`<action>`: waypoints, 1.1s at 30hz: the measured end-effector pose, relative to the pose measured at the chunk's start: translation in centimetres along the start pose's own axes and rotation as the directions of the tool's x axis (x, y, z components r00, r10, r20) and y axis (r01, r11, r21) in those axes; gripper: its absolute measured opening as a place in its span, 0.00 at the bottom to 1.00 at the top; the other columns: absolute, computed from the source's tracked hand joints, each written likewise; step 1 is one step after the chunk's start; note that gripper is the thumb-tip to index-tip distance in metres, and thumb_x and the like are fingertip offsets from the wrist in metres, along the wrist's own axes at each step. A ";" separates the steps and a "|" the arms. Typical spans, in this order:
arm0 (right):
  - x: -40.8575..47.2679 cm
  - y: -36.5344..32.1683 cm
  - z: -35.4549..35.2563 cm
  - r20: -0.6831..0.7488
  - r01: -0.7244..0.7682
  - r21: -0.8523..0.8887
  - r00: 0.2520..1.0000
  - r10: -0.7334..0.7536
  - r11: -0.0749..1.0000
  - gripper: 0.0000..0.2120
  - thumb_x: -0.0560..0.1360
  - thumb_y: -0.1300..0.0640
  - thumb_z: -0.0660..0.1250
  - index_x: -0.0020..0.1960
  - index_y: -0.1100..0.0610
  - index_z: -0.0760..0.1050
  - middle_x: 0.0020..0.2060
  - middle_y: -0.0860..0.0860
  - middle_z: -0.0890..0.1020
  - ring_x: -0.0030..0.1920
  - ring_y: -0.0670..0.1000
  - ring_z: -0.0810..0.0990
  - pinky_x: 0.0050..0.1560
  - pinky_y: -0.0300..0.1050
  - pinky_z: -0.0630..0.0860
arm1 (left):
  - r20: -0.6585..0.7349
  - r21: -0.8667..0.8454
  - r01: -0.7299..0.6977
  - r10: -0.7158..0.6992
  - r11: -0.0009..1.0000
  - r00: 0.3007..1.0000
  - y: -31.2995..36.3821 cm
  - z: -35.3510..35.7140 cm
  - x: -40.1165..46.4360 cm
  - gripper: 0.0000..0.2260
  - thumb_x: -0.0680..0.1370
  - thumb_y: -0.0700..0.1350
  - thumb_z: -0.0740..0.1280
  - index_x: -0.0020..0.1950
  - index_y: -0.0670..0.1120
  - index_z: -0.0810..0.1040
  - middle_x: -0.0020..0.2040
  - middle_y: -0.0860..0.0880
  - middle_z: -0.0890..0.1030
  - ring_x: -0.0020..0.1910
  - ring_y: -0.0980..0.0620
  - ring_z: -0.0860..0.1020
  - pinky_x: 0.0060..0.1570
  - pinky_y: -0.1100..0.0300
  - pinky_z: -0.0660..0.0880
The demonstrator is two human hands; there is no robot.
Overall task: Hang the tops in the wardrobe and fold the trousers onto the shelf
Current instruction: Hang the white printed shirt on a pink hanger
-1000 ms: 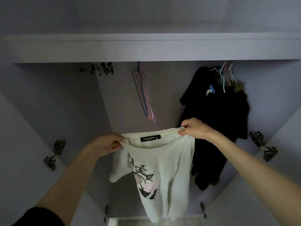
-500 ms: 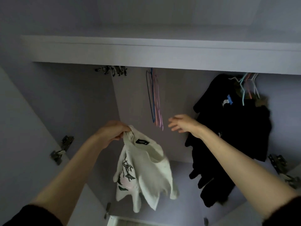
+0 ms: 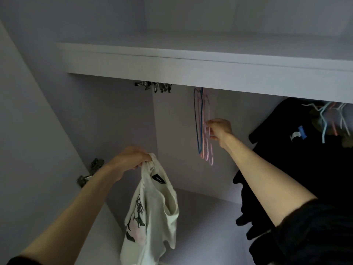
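I see my left hand (image 3: pixel 131 159) clenched on the neckline of one white top (image 3: pixel 152 217), which hangs limp inside the wardrobe (image 3: pixel 114 131) below the shelf (image 3: pixel 191 71). My right hand (image 3: pixel 219 130) has its fingers (image 3: pixel 209 124) pinching the empty hangers (image 3: pixel 202 127); I count about three, one blue, the rest pink. Dark garments (image 3: pixel 305 178) hang at right.

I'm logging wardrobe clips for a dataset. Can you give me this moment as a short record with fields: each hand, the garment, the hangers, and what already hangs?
left hand: grips the white top by its neck, top dangling
white top: bunched, printed graphic, black neck label, not on a hanger
right hand: fingers curled on the empty hangers
empty hangers: thin blue and pink ones, hanging below the shelf
shelf: white, above the hanging space
dark clothes: already hung at right
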State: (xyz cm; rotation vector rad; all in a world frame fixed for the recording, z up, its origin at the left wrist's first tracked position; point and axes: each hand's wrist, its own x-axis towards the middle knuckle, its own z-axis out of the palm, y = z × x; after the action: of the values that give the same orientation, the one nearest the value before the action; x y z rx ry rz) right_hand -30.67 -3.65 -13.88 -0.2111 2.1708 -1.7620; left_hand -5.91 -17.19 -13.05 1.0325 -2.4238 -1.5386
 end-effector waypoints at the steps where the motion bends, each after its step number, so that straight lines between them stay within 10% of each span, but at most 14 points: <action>1: 0.2 0.1 -0.1 -0.024 0.020 -0.009 1.000 -0.020 1.000 0.07 0.76 0.63 0.63 0.43 0.57 0.79 0.43 0.55 0.80 0.40 0.52 0.78 0.45 0.47 0.78 | -0.008 -0.009 0.002 -0.002 1.000 1.000 0.0 0.0 0.2 0.05 0.75 0.38 0.66 0.39 0.42 0.76 0.34 0.48 0.73 0.35 0.53 0.70 0.36 0.62 0.67; 12: -1.6 0.7 -4.1 -0.190 0.247 0.002 0.951 -0.242 0.969 0.04 0.79 0.57 0.59 0.52 0.55 0.71 0.40 0.48 0.73 0.41 0.49 0.72 0.42 0.43 0.70 | 0.025 -0.048 -0.004 0.005 0.999 1.000 0.5 2.4 0.5 0.03 0.76 0.38 0.65 0.42 0.43 0.76 0.36 0.48 0.72 0.35 0.54 0.68 0.36 0.63 0.65; 23: -8.8 10.0 -8.4 -0.208 0.226 0.374 0.966 -0.156 0.900 0.19 0.74 0.51 0.69 0.29 0.50 0.66 0.21 0.44 0.67 0.23 0.43 0.65 0.26 0.34 0.66 | 0.076 -0.066 0.039 -0.034 0.997 0.997 0.3 5.9 0.2 0.08 0.75 0.37 0.66 0.38 0.48 0.78 0.33 0.50 0.76 0.34 0.55 0.73 0.37 0.63 0.67; 29: -8.5 13.0 -11.7 -0.204 -0.107 0.281 0.964 0.168 0.954 0.18 0.74 0.42 0.67 0.44 0.57 0.75 0.25 0.47 0.65 0.21 0.42 0.63 0.27 0.37 0.65 | 0.091 -0.026 0.066 -0.063 0.997 0.994 0.2 7.3 0.1 0.08 0.74 0.37 0.66 0.38 0.48 0.78 0.33 0.50 0.77 0.34 0.55 0.73 0.36 0.63 0.67; 33: -9.5 15.5 -12.6 -0.335 -0.264 0.152 0.893 0.301 0.953 0.22 0.72 0.38 0.66 0.34 0.56 0.73 0.27 0.51 0.69 0.25 0.47 0.64 0.30 0.41 0.63 | 0.098 0.004 0.064 -0.064 0.998 0.993 -0.2 8.0 0.2 0.08 0.74 0.37 0.67 0.36 0.48 0.78 0.29 0.52 0.77 0.31 0.56 0.74 0.36 0.62 0.68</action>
State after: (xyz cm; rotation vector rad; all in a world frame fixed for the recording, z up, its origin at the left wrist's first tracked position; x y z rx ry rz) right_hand -24.77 14.45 -25.12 0.4641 2.1937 -1.8416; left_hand -9.24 -11.18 -17.20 1.0688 -2.4789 -1.6459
